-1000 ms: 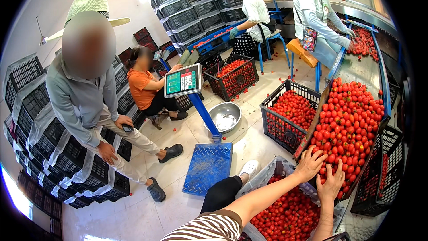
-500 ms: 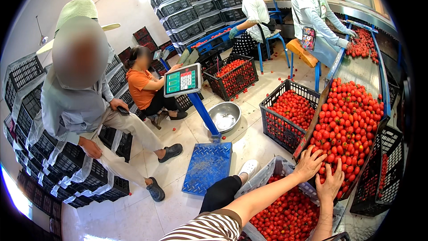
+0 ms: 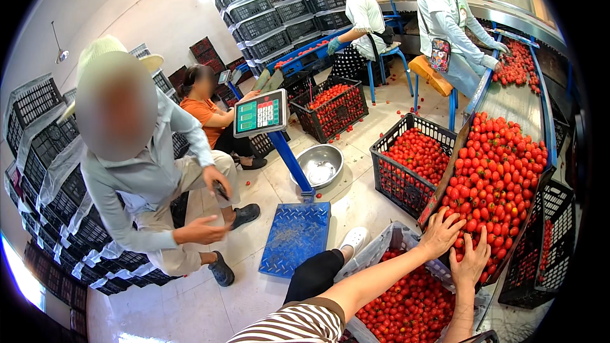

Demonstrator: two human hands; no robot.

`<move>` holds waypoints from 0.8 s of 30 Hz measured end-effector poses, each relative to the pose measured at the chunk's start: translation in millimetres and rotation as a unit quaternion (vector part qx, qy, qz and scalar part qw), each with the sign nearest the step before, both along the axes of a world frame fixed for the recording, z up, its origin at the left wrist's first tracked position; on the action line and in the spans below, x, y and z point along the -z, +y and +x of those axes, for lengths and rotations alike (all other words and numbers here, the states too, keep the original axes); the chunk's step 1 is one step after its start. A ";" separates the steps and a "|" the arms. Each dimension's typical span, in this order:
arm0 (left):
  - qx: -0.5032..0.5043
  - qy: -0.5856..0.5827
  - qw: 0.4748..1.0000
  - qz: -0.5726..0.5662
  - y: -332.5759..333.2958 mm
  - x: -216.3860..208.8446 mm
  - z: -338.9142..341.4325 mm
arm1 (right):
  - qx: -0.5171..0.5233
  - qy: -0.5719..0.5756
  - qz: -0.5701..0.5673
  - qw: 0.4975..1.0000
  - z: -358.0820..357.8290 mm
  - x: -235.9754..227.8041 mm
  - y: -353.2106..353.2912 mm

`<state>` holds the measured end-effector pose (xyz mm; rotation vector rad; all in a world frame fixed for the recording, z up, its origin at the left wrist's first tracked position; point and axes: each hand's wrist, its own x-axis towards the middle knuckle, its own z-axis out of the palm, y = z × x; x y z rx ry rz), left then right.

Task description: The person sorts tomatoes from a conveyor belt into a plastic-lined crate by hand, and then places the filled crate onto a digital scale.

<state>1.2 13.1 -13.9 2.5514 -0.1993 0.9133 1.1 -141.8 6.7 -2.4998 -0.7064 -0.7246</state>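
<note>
Small red cherry tomatoes (image 3: 499, 178) lie heaped at the low end of a sloping sorting chute (image 3: 508, 103). At the heap's near edge, my left hand (image 3: 440, 235) rests with its fingers apart and bent over the tomatoes. Close beside it on the right, my right hand (image 3: 471, 260) has its fingers spread upward against the heap. Neither hand is closed round a tomato. Below my forearms stands a crate lined with a pale plastic bag (image 3: 397, 236), holding many more tomatoes.
A black crate of tomatoes (image 3: 410, 162) stands left of the chute, empty-looking crates (image 3: 549, 241) to its right. A blue platform scale (image 3: 295, 238) and a metal bowl (image 3: 321, 166) are on the floor. A person sits at left before stacked crates; co-workers sit or stand farther back.
The seated person at left has leaned forward, moving both hands toward the scale, a dark object in one. My hands stay in the same place on the tomatoes.
</note>
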 end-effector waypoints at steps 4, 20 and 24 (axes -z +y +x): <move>-0.001 0.000 1.000 0.000 -0.3 0.3 0.8 | 0.003 -0.002 -0.003 1.000 0.1 -0.2 -0.1; -0.003 -0.006 1.000 -0.008 -0.5 0.1 4.7 | 0.003 -0.004 -0.006 1.000 3.2 0.4 -1.5; -0.002 -0.005 1.000 -0.013 -1.4 6.6 3.0 | 0.004 -0.009 -0.011 1.000 1.9 3.8 -0.5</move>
